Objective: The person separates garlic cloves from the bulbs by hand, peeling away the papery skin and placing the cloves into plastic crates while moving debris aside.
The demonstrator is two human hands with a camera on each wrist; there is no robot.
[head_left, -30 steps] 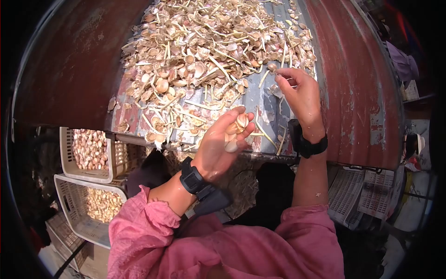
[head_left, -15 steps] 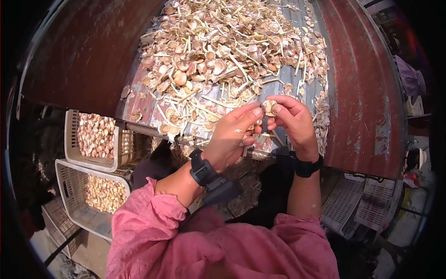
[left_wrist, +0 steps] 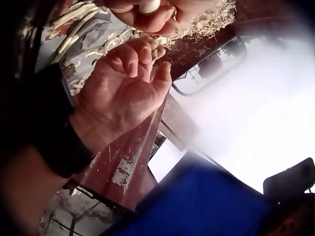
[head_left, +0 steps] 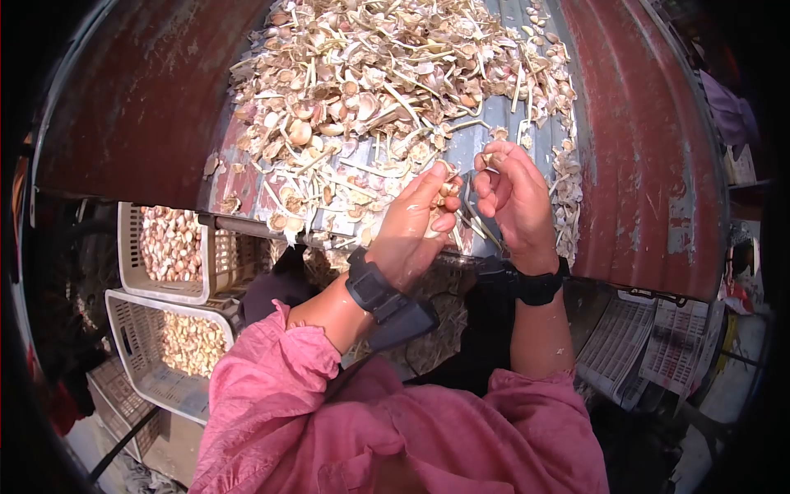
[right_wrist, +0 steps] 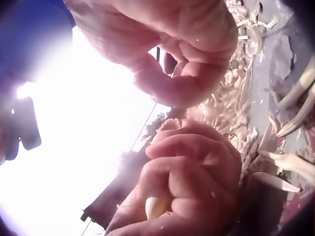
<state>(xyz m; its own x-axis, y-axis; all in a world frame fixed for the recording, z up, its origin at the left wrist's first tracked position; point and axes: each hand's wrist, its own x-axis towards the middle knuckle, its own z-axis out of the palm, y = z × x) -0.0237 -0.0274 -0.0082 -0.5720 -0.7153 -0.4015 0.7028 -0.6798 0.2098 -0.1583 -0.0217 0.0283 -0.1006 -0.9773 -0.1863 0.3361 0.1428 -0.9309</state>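
My left hand (head_left: 411, 222) holds garlic in its curled fingers over the near edge of the metal sheet. One pale peeled clove (right_wrist: 156, 207) pokes out between the fingers in the right wrist view, and a bit in papery skin (right_wrist: 170, 125) shows at the fingertips. Just to the right, apart from it, my right hand (head_left: 518, 202) pinches a small brownish piece of garlic skin (head_left: 492, 157) between thumb and forefinger. The left wrist view shows the right palm, its fingers curled inward. Beyond both hands lies a heap of garlic skins and stalks (head_left: 387, 82).
Raised red metal panels (head_left: 650, 165) flank the corrugated sheet (head_left: 498, 115). Two plastic crates stand low on the left, holding pinkish unpeeled cloves (head_left: 170, 243) and yellowish peeled cloves (head_left: 193, 344). More slatted crates (head_left: 617, 342) lie below at the right.
The right hand came in from the far right to meet the left hand at a garlic piece, then drew slightly away with a bit of skin. The left fingers have curled round the garlic.
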